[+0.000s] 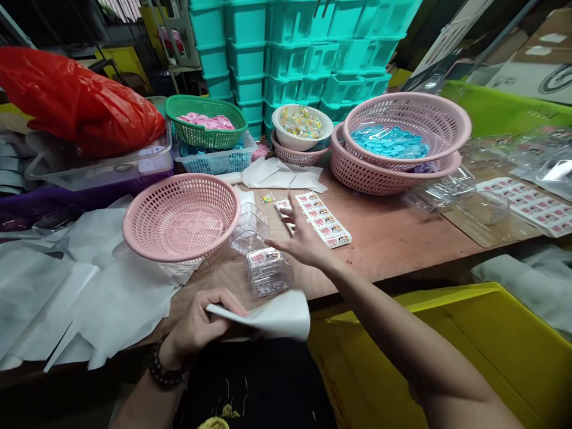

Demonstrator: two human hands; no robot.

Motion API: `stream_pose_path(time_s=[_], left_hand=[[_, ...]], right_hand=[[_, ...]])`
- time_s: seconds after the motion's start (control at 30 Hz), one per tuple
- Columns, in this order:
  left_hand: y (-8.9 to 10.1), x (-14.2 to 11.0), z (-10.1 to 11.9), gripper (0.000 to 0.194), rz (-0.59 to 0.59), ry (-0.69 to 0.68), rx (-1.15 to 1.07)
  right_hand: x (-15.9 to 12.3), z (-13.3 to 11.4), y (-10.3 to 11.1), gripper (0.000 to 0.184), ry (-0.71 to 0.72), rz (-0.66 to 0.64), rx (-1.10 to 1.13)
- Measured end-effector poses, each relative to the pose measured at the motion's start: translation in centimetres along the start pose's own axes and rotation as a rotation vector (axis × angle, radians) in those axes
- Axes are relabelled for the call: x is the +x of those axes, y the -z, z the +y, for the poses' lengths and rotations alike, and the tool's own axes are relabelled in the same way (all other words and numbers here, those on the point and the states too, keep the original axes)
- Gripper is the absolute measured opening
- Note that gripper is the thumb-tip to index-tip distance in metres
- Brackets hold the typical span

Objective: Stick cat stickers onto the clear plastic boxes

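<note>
My left hand (210, 319), with a dark bead bracelet at the wrist, pinches a white paper sheet (279, 316) that curls out to the right above my lap. Over the table, my right hand (301, 235) is stretched out with its fingers apart, holding nothing. Close to it lie sticker sheets (324, 220) with rows of small pink and white pictures. Between my hands stands a clear plastic box (270, 277) with a printed label on it. Further clear plastic boxes (250, 226) sit just behind it, beside a pink basket.
A pink basket (181, 217) stands left of the boxes, near white sheets (89, 286). Stacked pink baskets (397, 179) hold blue pieces. Behind are a green basket (205, 140), a white bowl (290, 140) of small packets and turquoise bins (286, 59). A yellow bin (447, 351) is below right.
</note>
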State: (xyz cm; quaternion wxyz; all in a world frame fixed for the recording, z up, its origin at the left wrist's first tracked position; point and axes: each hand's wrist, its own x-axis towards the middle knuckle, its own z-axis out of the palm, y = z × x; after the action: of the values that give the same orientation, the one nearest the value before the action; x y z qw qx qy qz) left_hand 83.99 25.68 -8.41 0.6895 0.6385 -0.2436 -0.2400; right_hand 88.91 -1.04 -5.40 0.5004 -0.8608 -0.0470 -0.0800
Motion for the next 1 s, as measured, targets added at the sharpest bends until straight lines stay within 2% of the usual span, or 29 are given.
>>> stream_pose_path(time_s=[0.07, 0.17, 0.27, 0.37, 0.43, 0.47, 0.6, 0.7, 0.77, 0.83, 0.97, 1.0], left_hand=[[0.5, 0.1, -0.5, 0.017, 0.06, -0.077, -0.17], [0.9, 0.4, -0.6, 0.017, 0.167, -0.046, -0.349], [1.2, 0.8, 0.1, 0.023, 0.274, -0.005, -0.322], [1.9, 1.6, 1.1, 0.051, 0.342, 0.048, -0.152], [2.3, 2.5, 1.8, 0.063, 0.336, 0.112, 0.026], [2.4, 3.1, 2.1, 0.063, 0.312, 0.134, 0.125], [2.0, 5.7, 3.9, 0.04, 0.175, 0.151, 0.423], [1.2, 7.1, 4.9, 0.048, 0.094, 0.163, 0.528], [0.9, 7.4, 5.1, 0.047, 0.08, 0.144, 0.555], [0.8, 7.5, 4.9, 0.045, 0.105, 0.123, 0.526], [1.0, 7.4, 4.3, 0.053, 0.168, 0.118, 0.44], [1.1, 7.4, 4.2, 0.053, 0.17, 0.116, 0.446]], right_hand=[[2.7, 1.9, -1.0, 0.127, -0.021, -0.147, -0.029], [5.1, 3.0, -2.5, 0.13, 0.029, -0.276, -0.101], [6.2, 2.8, -2.4, 0.128, 0.073, -0.298, -0.212], [6.6, 1.8, -0.9, 0.129, 0.13, -0.3, -0.436], [6.7, 0.9, 0.2, 0.13, 0.172, -0.329, -0.611], [6.8, 0.4, 0.6, 0.131, 0.191, -0.346, -0.694], [6.9, -1.1, 1.0, 0.126, 0.251, -0.418, -0.959], [7.0, -1.3, 0.9, 0.125, 0.264, -0.496, -1.027], [7.1, -1.1, 1.2, 0.122, 0.269, -0.516, -0.973], [7.1, -0.7, 1.8, 0.107, 0.31, -0.44, -0.86], [6.0, -0.4, 3.8, 0.04, 0.424, -0.115, -0.452], [5.5, -0.5, 4.3, 0.029, 0.415, -0.069, -0.332]])
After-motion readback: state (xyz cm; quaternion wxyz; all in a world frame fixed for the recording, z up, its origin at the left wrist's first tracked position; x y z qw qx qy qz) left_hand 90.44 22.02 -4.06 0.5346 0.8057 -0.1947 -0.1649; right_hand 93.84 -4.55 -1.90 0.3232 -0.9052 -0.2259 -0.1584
